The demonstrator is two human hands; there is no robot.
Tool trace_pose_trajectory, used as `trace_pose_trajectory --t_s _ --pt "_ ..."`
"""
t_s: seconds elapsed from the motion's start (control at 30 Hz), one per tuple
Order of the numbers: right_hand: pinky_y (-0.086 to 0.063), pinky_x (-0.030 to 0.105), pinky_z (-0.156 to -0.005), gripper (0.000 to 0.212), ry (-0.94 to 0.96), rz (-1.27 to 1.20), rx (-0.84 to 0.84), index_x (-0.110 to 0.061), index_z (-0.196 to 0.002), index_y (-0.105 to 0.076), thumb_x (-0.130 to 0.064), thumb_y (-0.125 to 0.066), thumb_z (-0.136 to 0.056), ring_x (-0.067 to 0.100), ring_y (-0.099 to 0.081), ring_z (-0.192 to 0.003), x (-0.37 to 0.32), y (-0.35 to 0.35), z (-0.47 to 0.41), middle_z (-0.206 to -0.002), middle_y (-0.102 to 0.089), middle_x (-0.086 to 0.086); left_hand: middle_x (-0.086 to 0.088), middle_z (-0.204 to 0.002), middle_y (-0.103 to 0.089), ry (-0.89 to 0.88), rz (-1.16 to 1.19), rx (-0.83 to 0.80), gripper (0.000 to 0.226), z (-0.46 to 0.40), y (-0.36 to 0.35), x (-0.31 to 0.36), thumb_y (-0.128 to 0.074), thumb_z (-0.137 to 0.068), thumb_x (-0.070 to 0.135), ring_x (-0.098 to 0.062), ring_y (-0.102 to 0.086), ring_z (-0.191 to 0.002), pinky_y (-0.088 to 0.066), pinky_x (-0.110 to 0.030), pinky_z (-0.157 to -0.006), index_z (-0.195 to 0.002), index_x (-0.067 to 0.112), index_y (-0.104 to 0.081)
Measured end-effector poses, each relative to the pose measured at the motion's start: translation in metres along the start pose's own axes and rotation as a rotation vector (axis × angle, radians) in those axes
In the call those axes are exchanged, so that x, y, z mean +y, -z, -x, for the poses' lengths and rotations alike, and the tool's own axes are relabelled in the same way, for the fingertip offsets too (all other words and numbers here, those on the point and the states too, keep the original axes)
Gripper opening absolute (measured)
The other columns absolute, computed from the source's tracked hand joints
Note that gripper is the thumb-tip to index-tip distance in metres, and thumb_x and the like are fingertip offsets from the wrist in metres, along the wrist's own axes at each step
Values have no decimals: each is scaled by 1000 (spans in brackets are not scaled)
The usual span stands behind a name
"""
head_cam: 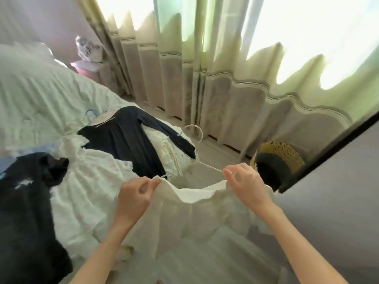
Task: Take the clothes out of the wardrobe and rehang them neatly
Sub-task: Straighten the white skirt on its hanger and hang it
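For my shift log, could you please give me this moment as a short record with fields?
left hand: pinches cream garment at one shoulder
right hand: pinches the other shoulder at the hanger
hanger: white, inside the neckline, hook pointing away
bed: dark dress and white clothes heaped on it
background: curtains, basket

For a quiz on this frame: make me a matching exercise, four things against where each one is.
Things:
1. white hanger
2. navy top
3. basket
4. cream garment

Places:
A. on the floor by the curtain
B. spread flat on the bed
C. gripped at its top edge by the left hand and right hand
D. in the cream garment's neck, hook pointing away

Pairs: 1-D, 2-B, 3-A, 4-C
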State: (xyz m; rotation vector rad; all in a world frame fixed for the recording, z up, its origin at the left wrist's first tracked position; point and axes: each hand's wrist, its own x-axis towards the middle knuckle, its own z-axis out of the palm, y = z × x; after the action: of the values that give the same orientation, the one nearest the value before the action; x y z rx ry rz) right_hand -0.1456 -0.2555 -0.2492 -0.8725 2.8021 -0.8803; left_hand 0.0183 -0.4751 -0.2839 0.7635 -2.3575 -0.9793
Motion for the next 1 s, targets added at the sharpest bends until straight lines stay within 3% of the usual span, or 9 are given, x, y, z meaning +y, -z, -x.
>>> trace_pose_trajectory --t_s 0.1,0.2,0.3,0.43,0.53,0.6,0.7,0.83,1.0 --pt "-37 33 -93 48 153 -5 -158 -21 -133 -45 -46 -41 -93 21 -55 -107 -51 -44 -22 -107 -59 -4 15 -53 -52 108 1 106 44 1 54 -45 -66 -84 36 -9 -41 -52 -32 -30 -60 -48 31 -41" --pt "-37 30 -92 52 269 -50 -282 -22 -137 -37 -47 -44 -92 19 -54 -112 -100 -87 -36 -111 -60 -5 4 -51 -50 229 -27 197 39 21 101 -85 -62 -81 44 -11 -45 -55 -31 -31 -62 -52 20 -53" --pt "-32 25 -80 42 346 15 -329 -21 -127 -48 -46 -47 -92 18 -50 -115 -142 -131 -48 -122 -56 -2 -6 -59 -52 396 -45 329 51 42 138 -115 -55 -79 52 -17 -49 -64 -35 -32 -65 -67 3 -64" --pt "-33 30 -74 31 498 113 -353 -18 -98 -61 -42 -43 -95 22 -53 -94 -197 -185 -61 -92 -56 -1 3 -63 -53 506 -192 497 33 61 175 -133 -58 -86 40 -1 -42 -69 -25 -27 -70 -75 11 -69" --pt "-27 27 -68 50 650 129 -347 -23 -90 -63 -48 -19 -89 15 -41 -71 -240 -222 -68 -71 -38 -11 14 -62 -49 596 -261 620 30 79 200 -146 -60 -88 35 -3 -42 -67 -22 -26 -69 -77 10 -70" --pt "-23 25 -67 61 766 151 -398 -23 -92 -63 -51 -9 -83 11 -35 -70 -271 -242 -68 -69 -32 -14 12 -62 -50 649 -258 677 42 94 218 -159 -56 -85 50 -12 -45 -69 -30 -31 -71 -77 12 -71" --pt "-35 25 -70 48 815 119 -478 -12 -87 -59 -51 -32 -92 13 -45 -78 -317 -265 -66 -77 -46 -12 6 -61 -54 731 -313 784 58 116 243 -174 -38 -72 66 -22 -49 -69 -34 -31 -71 -71 18 -70" --pt "-32 23 -62 59 982 45 -584 -17 -87 -59 -59 -18 -84 5 -35 -63 -368 -290 -63 -65 -34 -12 7 -43 -28 703 -431 869 43 123 282 -179 -50 -79 50 -14 -36 -50 -30 -34 -62 -46 28 -33" --pt "-32 22 -53 24 997 -50 -678 -23 -74 -51 -38 -47 -93 4 -36 -54 -432 -313 -55 -61 -39 -9 3 -57 -55 761 -707 903 49 136 330 -203 -42 -81 54 -25 -49 -64 -27 -33 -70 -58 12 -56"
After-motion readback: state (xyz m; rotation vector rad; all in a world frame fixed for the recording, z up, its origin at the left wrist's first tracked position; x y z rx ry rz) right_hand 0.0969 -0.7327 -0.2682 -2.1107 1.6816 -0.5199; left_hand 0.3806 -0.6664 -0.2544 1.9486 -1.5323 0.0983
